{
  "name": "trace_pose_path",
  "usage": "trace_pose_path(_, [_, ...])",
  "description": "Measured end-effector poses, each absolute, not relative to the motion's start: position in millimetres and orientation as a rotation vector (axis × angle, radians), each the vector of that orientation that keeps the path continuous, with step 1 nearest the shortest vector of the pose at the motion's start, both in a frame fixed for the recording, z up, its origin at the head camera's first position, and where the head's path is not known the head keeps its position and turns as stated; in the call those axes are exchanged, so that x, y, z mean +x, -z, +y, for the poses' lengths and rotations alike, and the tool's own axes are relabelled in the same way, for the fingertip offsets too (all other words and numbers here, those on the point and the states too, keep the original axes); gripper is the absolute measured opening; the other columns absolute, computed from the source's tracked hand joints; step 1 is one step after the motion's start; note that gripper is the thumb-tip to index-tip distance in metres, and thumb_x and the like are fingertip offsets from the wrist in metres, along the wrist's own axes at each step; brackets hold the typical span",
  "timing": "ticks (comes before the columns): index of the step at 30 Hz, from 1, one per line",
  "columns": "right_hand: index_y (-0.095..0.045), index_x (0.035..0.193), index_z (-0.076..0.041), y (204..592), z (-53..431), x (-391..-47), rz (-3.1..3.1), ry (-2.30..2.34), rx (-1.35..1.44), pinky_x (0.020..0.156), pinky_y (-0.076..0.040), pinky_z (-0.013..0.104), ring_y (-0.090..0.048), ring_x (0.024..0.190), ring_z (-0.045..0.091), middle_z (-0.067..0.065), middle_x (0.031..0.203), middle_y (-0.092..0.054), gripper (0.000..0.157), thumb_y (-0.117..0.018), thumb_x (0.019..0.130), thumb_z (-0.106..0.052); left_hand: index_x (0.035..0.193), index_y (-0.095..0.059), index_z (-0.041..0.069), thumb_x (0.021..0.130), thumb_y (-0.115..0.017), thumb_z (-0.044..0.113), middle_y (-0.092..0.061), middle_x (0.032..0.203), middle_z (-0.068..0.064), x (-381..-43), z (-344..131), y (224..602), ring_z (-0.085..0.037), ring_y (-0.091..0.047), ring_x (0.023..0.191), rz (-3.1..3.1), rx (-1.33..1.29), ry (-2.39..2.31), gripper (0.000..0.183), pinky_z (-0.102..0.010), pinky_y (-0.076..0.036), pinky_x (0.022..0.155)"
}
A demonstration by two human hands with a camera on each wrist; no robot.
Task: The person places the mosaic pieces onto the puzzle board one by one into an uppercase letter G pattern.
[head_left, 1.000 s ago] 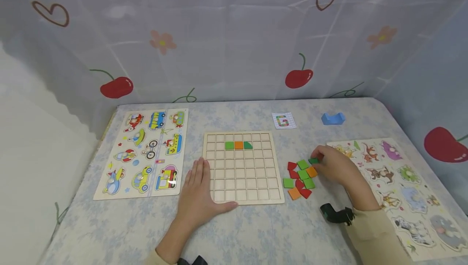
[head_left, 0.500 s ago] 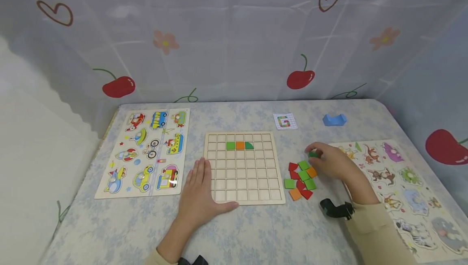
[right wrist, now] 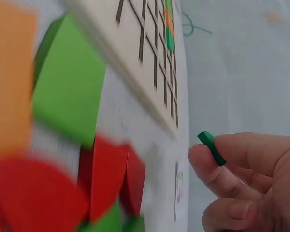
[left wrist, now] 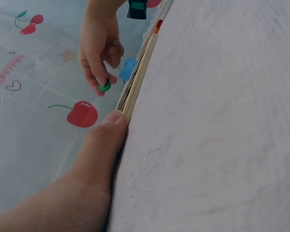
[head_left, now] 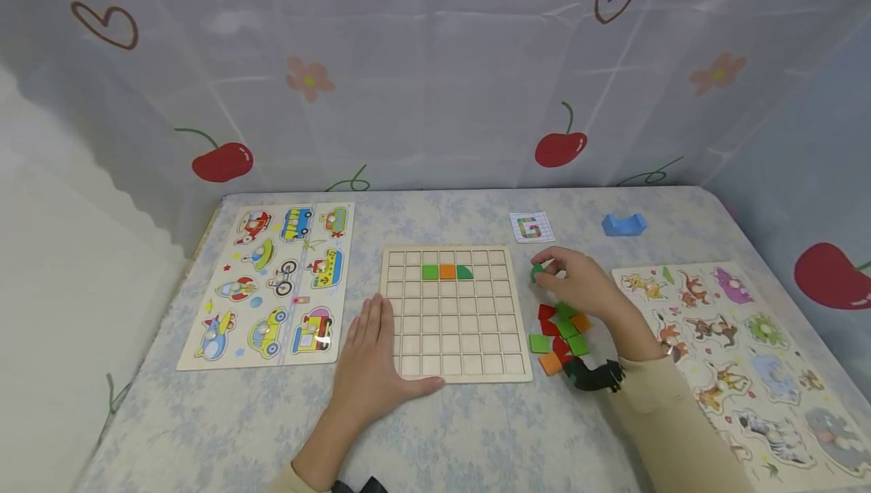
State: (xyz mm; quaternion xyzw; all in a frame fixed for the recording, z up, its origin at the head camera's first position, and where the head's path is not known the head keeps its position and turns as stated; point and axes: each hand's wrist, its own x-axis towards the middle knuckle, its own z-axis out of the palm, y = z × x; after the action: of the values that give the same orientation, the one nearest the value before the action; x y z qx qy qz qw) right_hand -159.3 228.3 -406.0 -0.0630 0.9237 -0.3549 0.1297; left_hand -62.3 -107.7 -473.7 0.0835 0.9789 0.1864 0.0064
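In the head view, a wooden grid board [head_left: 452,327] lies mid-table. My left hand [head_left: 367,372] rests at its lower left corner, fingers straight along the side and thumb stretched along the front edge. In one upper row sit a light green square [head_left: 430,272], an orange square [head_left: 447,271] and a dark green quarter-round tile [head_left: 464,272]. Right of the board, my right hand [head_left: 578,281] pinches a small dark green tile [right wrist: 212,150] between thumb and fingertips, held above the table. Its full outline is partly covered by the fingers.
Several red, green and orange tiles [head_left: 539,343] lie loose right of the board, partly under the right wrist's black camera [head_left: 592,376]. Behind are a pattern card [head_left: 532,227] and a blue block [head_left: 624,225]. Picture puzzles flank both sides: vehicles [head_left: 187,361] left, animals [head_left: 742,353] right.
My right hand has picked the dark green tile off the top of the loose tiles and carried it left toward the board. The left hand stays in place.
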Motion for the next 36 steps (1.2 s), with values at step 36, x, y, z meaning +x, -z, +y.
trace_pose_path(36, [-0.065,0.116,-0.018,428.5,50.8,-187.5,2.755,0.949,-0.422,0.056,-0.045,0.026,-0.055,0.061,0.012,-0.005,0.083,-0.064,0.022,-0.065,0.096,-0.028,0.159,-0.010,0.004,0.057,-0.051,0.099,-0.006,0.169,-0.011,-61.9,-108.3,478.3,-0.027,-0.007,0.156,3.100,0.282,-0.574,0.146,-0.045,-0.013,0.127])
